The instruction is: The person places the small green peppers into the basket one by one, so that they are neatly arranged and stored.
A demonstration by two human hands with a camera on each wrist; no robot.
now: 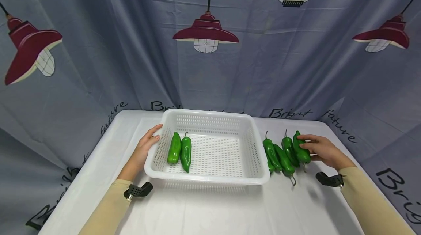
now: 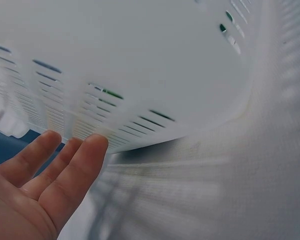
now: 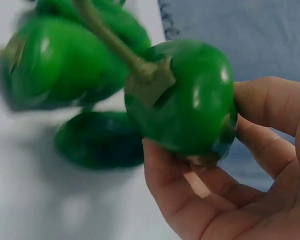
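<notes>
My right hand (image 1: 325,151) pinches a green pepper (image 1: 300,150) between thumb and fingers, at the right end of a group of green peppers. In the right wrist view the stem end of this green pepper (image 3: 200,97) faces the camera, with the fingers under and beside it. At the left side of a white plastic basket (image 1: 207,179), my left hand (image 1: 140,154) has its fingers extended toward the wall. The left wrist view shows these fingertips (image 2: 92,147) at the slotted basket wall (image 2: 140,65); firm contact is hard to tell. Inside, two green peppers (image 1: 174,148) lie side by side at the left.
Several more green peppers (image 1: 284,159) lie close together just right of the basket, some touching. All stand on a white-covered table (image 1: 204,209). Behind hangs a blue-grey curtain (image 1: 141,56) printed with lamps, close to the table's back edge.
</notes>
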